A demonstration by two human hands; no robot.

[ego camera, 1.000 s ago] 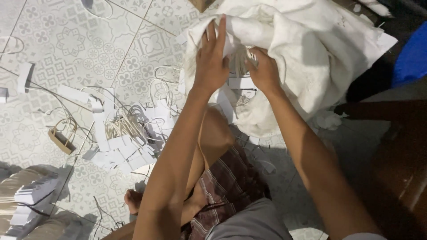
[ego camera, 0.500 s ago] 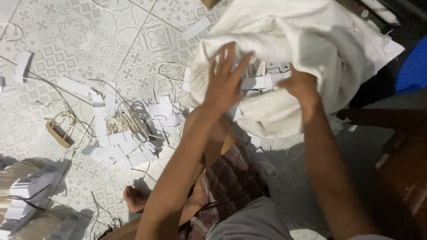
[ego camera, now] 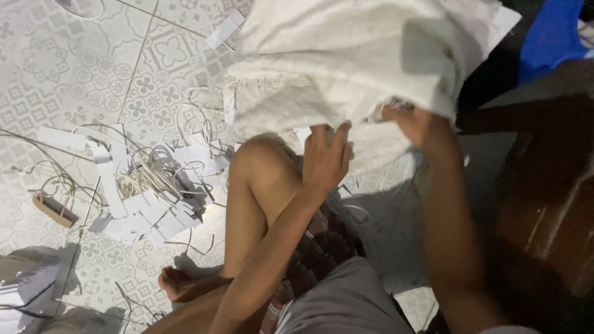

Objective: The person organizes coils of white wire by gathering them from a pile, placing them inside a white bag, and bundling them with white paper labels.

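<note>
A big white cloth sack [ego camera: 346,55] hangs bunched in front of me, above my bent knee [ego camera: 260,161]. My left hand [ego camera: 325,158] is just under the sack's lower edge, fingers pointing up and touching the cloth, with nothing clearly held. My right hand [ego camera: 421,124] is further right, partly tucked under the sack's edge and closed on the fabric. Small white pieces show at the cloth's edge by my right fingers; the blur hides what they are.
A heap of white paper strips and loose cords [ego camera: 154,185] lies on the patterned tile floor to the left, beside a small brown cardboard piece [ego camera: 55,210]. White stacks [ego camera: 25,291] sit at bottom left. Dark wooden furniture [ego camera: 544,204] and a blue object [ego camera: 554,34] stand right.
Both hands have dropped from the top of the sack to its lower edge. The sack now sits higher and further right in view. The left hand no longer lies flat on it.
</note>
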